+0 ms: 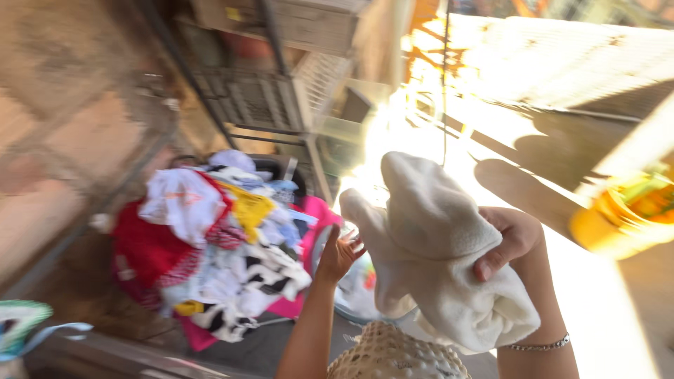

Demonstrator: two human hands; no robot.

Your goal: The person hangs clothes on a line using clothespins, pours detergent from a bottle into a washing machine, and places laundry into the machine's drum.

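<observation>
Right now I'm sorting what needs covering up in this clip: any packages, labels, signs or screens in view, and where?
Label: small yellow patch on the pale box at the top of the rack, upper middle; too blurred to tell more.
Yellow tub: round container at the right edge, in sunlight, with a green and orange blur on top.
No signs or screens show.
The right hand and left hand hold only a cream cloth, which bears no tag.

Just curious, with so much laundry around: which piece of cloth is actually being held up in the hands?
The cream fleecy cloth, gripped by the right hand with the left hand at its edge. The other clothes lie heaped, untouched, to the left.
</observation>
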